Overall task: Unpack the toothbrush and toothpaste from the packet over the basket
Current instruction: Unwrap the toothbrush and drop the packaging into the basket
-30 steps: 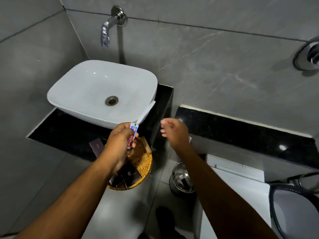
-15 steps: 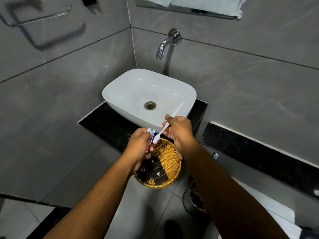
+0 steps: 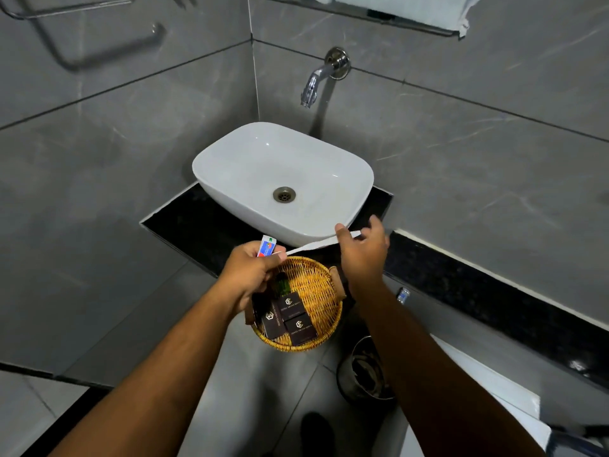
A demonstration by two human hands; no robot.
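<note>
My left hand (image 3: pixel 250 275) is closed around a small toothpaste tube (image 3: pixel 266 247), white with red and blue print, its top poking above my fingers. A white toothbrush (image 3: pixel 309 246) lies nearly level between both hands, just above the far rim of the round wicker basket (image 3: pixel 324 291). My right hand (image 3: pixel 362 255) pinches its far end, while its near end reaches my left thumb. The basket sits on the black counter (image 3: pixel 184 225) and holds several dark brown boxes (image 3: pixel 290 316). No packet shows clearly.
A white basin (image 3: pixel 257 166) stands right behind the basket under a chrome wall tap (image 3: pixel 316 82). A steel bin (image 3: pixel 365 371) sits on the floor below right. A black ledge (image 3: pixel 494 301) runs to the right. A towel rail is mounted on the left wall.
The view has swung left and up. My right hand came in from the right, took the toothbrush and turned it from steeply tilted to nearly level. My left hand kept the tube.
</note>
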